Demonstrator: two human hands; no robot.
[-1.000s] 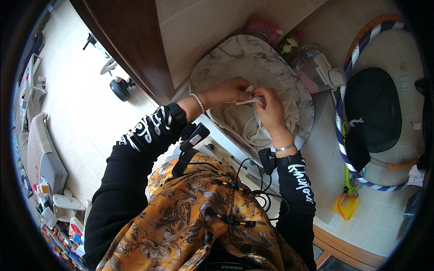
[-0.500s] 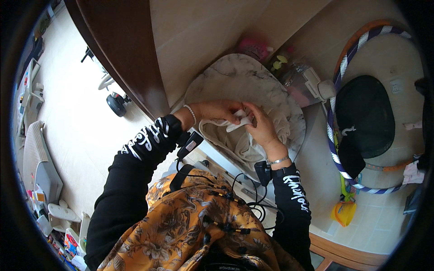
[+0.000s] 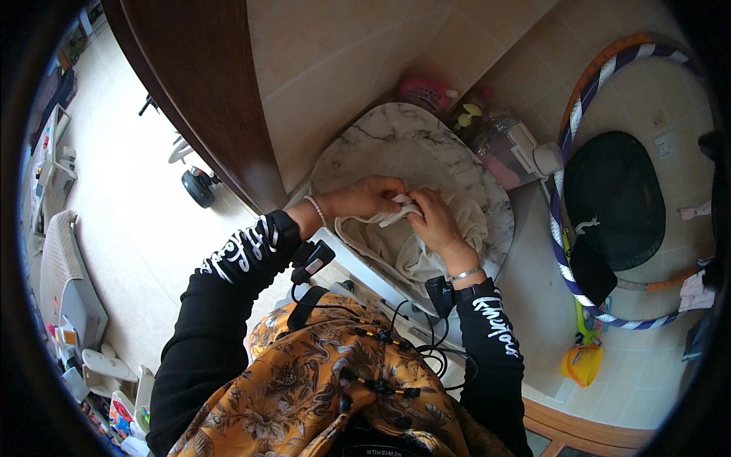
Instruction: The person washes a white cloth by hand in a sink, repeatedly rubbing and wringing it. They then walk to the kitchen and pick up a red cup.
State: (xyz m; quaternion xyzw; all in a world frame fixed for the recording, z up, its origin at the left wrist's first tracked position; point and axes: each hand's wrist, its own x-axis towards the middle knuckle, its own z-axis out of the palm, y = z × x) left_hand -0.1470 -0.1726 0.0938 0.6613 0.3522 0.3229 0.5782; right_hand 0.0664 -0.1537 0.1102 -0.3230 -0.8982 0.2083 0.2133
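Over the marbled top, left hand and right hand pinch pale cloth (crumpled).

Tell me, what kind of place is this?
Probably inside someone's home, though I can't tell which room: there's a beige tiled wall, a striped hoop and a small yellow bucket.

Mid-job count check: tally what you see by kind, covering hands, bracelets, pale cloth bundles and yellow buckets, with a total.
Hands: 2 (left hand, right hand)
Bracelets: 2 (beaded bracelet, silver bracelet)
Pale cloth bundle: 1
Yellow bucket: 1
Total: 6
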